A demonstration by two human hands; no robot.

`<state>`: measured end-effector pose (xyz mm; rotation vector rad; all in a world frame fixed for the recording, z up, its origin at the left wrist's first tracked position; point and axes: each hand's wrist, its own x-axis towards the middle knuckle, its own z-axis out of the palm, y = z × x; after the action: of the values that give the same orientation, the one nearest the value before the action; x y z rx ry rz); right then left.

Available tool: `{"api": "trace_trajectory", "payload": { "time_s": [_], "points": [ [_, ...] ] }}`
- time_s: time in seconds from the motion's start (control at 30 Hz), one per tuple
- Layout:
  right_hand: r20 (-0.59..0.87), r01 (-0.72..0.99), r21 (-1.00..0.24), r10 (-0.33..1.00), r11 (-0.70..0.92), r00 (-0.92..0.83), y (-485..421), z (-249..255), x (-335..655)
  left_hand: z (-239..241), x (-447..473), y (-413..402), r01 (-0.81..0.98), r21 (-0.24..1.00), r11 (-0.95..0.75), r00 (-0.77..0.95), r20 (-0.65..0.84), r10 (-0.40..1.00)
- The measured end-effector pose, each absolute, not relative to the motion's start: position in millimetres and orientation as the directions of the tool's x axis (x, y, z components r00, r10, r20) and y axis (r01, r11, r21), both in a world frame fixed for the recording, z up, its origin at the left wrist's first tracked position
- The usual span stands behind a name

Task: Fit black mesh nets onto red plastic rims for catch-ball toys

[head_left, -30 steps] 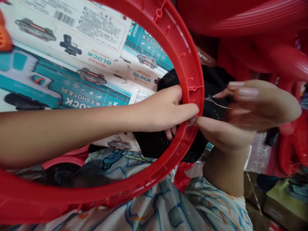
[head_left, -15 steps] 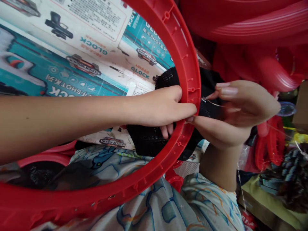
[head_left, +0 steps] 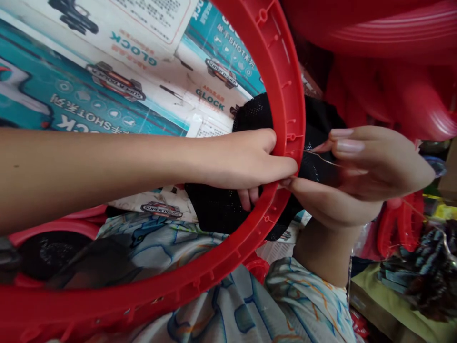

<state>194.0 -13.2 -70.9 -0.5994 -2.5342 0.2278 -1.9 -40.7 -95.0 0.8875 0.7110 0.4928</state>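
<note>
A large red plastic ring (head_left: 287, 109), ribbed along its inner channel, curves across the view and over the lap. My left hand (head_left: 257, 159) reaches through the ring from the left and is closed on its right side, with its thumb across the rim. Beside it, my right hand (head_left: 364, 162) has one digit's tip at the rim, while its other fingers are bent together around a thin pale thread (head_left: 323, 158). That thread runs toward the ring. Behind the ring and under my left hand lies black mesh fabric (head_left: 210, 209). The left fingertips are partly hidden.
A printed teal-and-white box (head_left: 153, 95) lies beneath the arms. Glossy red plastic parts (head_left: 392, 28) are piled at the upper right. Patterned cloth (head_left: 214, 305) covers the lap. Dark bundled material (head_left: 428, 267) sits at the lower right.
The ring and both hands sit slightly farther right in the view, and the box has shifted left and up. The grip on ring and thread looks the same.
</note>
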Motion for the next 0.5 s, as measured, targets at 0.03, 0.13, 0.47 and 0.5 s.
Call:
{"api": "trace_trajectory", "payload": {
  "time_s": [0.03, 0.13, 0.47, 0.5],
  "points": [
    [0.523, 0.297, -0.227, 0.373, 0.928, -0.766, -12.8, -71.8, 192.5, -94.7, -2.0, -40.6, -0.108, 0.826, 0.553, 0.668, -0.351, 0.656],
    [0.608, 0.282, -0.192, 0.339, 0.940, -0.718, -14.6, -73.3, 188.2, -94.2, -1.9, -40.9, -0.135, 0.820, 0.556, 0.651, -0.350, 0.674],
    [0.638, 0.252, -0.141, 0.283, 0.957, -0.716, -13.9, -72.9, 187.5, -94.6, 0.5, -42.3, -0.123, 0.825, 0.551, 0.623, -0.368, 0.690],
    [0.642, 0.228, -0.112, 0.245, 0.967, -0.726, -12.2, -73.3, 186.8, -94.8, 0.0, -42.2, -0.127, 0.824, 0.552, 0.634, -0.360, 0.684]
  ]
}}
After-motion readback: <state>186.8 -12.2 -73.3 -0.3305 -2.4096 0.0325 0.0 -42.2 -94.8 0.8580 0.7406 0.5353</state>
